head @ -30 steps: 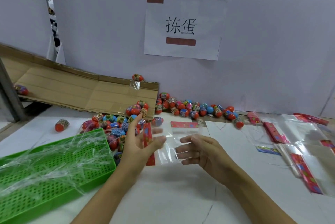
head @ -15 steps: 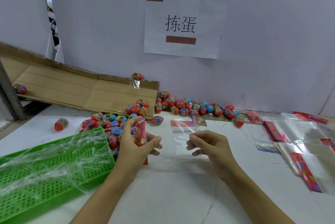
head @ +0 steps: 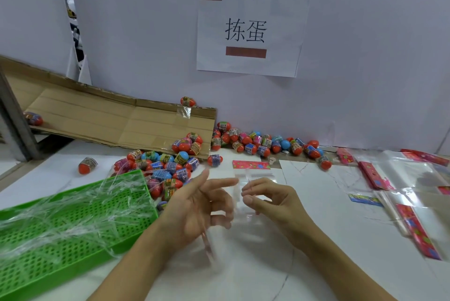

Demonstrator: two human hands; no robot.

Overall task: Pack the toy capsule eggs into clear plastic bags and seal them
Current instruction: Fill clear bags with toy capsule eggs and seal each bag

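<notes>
Since a moment ago my left hand (head: pixel 194 205) has let go of the red-headed edge it was pinching and now spreads wide, palm turned inward, fingers straight and holding nothing that I can make out; motion blurs its lower fingers, so I cannot tell whether film brushes them.

Going left to right: the green crate (head: pixel 60 217) sits at my left, draped in loose crumpled film. Behind its far corner lies the nearer heap of toy capsule eggs (head: pixel 165 169), spilling off the flattened cardboard (head: pixel 102 118), with more eggs strung along the wall toward the right. My open left hand hovers just in front of that heap.

Next comes the clear plastic bag (head: pixel 253 178), raised off the white table (head: pixel 316 239) between my hands. My right hand (head: pixel 270 200) has its fingertips curled and pinched on the bag's film near its mouth. Further right lie the spare bags (head: pixel 414 178) with red header strips, flat and overlapping.

I judge I am at the opening step: no egg is inside this bag yet, and no sealed bag shows. Next, I would say, my free left hand needs to part the mouth or reach back to the heap for eggs while the right keeps the thin, slippery film held open.
</notes>
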